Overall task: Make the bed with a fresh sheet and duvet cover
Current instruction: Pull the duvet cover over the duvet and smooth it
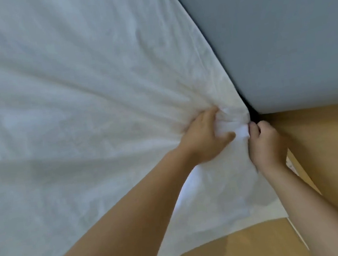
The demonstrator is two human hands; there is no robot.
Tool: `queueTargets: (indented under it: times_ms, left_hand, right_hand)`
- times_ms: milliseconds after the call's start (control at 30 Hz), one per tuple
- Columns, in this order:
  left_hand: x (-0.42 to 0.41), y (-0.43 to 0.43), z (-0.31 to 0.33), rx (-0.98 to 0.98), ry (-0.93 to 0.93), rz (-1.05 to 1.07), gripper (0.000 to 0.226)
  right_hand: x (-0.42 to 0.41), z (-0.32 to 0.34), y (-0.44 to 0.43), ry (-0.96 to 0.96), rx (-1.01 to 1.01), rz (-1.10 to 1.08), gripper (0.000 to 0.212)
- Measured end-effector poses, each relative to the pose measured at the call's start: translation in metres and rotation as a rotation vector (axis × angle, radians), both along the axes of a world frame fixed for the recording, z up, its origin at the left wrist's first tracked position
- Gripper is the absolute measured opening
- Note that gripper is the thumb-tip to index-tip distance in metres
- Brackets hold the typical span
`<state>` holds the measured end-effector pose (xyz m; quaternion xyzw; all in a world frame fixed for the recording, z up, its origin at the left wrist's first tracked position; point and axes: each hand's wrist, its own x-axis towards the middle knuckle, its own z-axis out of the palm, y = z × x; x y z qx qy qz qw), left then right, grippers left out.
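A white sheet (70,93) covers the bed across the left and middle of the head view, with creases fanning out from the bed's corner. At that corner my left hand (204,137) grips a bunch of the sheet, thumb on top of the fabric. Just to its right my right hand (267,143) has its fingers curled and pinches the sheet's bunched corner beside the dark gap by the headboard. The sheet's loose edge (218,224) hangs down below both hands. No duvet cover is in view.
A grey-blue padded headboard (279,29) runs along the bed's right side. Below it lies a light wooden surface (325,140), and wooden floor (232,252) shows under the hanging sheet.
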<state>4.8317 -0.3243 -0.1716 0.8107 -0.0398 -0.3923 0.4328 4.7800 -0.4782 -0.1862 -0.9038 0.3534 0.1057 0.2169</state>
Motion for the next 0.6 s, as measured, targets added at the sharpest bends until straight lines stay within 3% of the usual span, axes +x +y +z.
queueTargets:
  times_ms: [67,133,200,333,433,600]
  left_hand:
    - [-0.011,0.01,0.002,-0.048,-0.025,0.023,0.068]
    - [-0.016,0.019,0.01,-0.073,-0.059,0.111,0.066]
    - [-0.013,0.025,0.017,-0.079,-0.064,0.171,0.064]
    - [-0.011,0.031,0.029,-0.026,-0.112,0.139,0.063]
    - [-0.022,0.034,0.038,-0.008,-0.18,0.121,0.056]
    - [-0.074,0.067,0.031,0.13,-0.032,0.048,0.047]
  right_hand:
    - [0.001,0.004,0.01,-0.019,0.087,0.04,0.038]
    - [0.009,0.015,0.021,0.001,0.175,0.061,0.06]
    - [0.022,0.021,0.036,0.027,0.227,0.052,0.067]
    - [0.044,0.034,0.064,-0.081,0.414,-0.127,0.033]
    - [0.045,0.036,0.042,-0.184,0.342,-0.213,0.031]
    - [0.046,0.002,0.037,-0.079,0.241,-0.323,0.049]
